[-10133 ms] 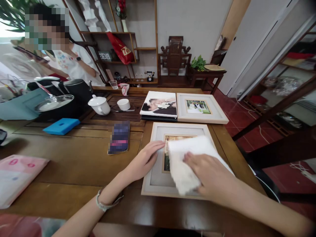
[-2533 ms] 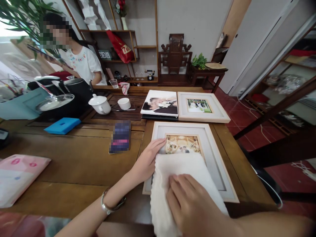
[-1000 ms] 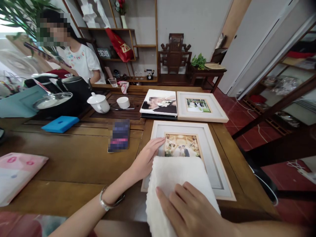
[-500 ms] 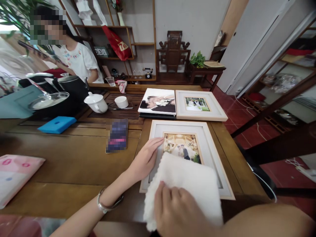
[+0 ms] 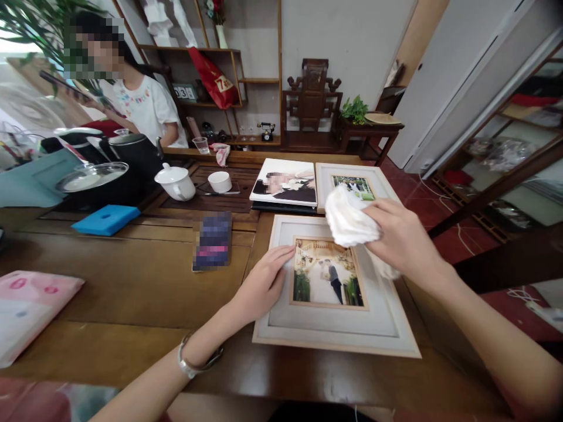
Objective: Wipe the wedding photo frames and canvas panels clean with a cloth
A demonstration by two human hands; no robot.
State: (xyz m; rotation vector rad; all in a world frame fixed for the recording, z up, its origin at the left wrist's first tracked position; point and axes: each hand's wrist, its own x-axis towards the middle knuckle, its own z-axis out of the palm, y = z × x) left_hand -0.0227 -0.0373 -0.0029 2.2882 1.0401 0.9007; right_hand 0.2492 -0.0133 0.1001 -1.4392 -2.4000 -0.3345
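Observation:
A pale wooden picture frame with a wedding photo lies flat on the wooden table in front of me. My left hand rests flat on the frame's left edge, fingers stretched toward the photo. My right hand is closed round a bunched white cloth, held above the frame's far right corner. A second framed photo and a frameless photo print lie side by side just beyond.
A blurred card lies left of the frame. Further left sit a blue pad, a white teapot, a white cup, a black kettle and a pink packet. Another person sits at the far left. The table's right edge drops to red floor.
My right hand has gathered the spread cloth off the near part of the frame, bunched it and lifted it toward the far right corner. The whole photo now shows. My left hand stays put.

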